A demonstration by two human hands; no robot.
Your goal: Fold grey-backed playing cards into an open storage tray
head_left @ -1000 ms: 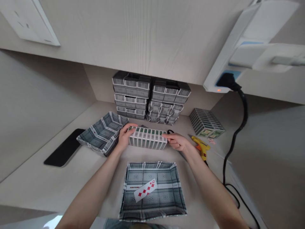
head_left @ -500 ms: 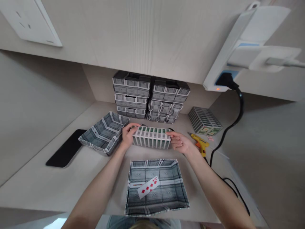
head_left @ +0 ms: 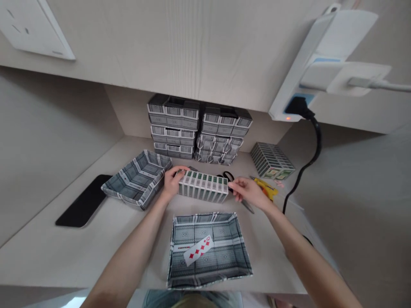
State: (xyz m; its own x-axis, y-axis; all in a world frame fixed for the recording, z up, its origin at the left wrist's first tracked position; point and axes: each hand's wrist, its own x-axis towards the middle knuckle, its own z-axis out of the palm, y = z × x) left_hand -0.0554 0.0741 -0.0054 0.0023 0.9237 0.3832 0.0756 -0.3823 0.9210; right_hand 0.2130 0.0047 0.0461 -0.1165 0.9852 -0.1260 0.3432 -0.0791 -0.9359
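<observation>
My left hand is closed round the left end of a row of playing-card boxes, its thumb on top. The row is white and green and stands on the desk. At its right end is my right hand, its thumb and fingertips pinched together; what they hold, if anything, is too small to make out. Behind and under that hand lie scissors with black handles. Nearer to me sits an open tray made of playing cards, with a loose nine of diamonds inside.
A second card tray stands left, beside a black phone. Stacked card trays fill the back. To the right are another block of card boxes, a yellow glue gun and a black cable hanging from a power strip.
My right hand has come off the top of the row's right end and moved slightly right, its fingers now pinched. The scissors show more. My left hand keeps its hold.
</observation>
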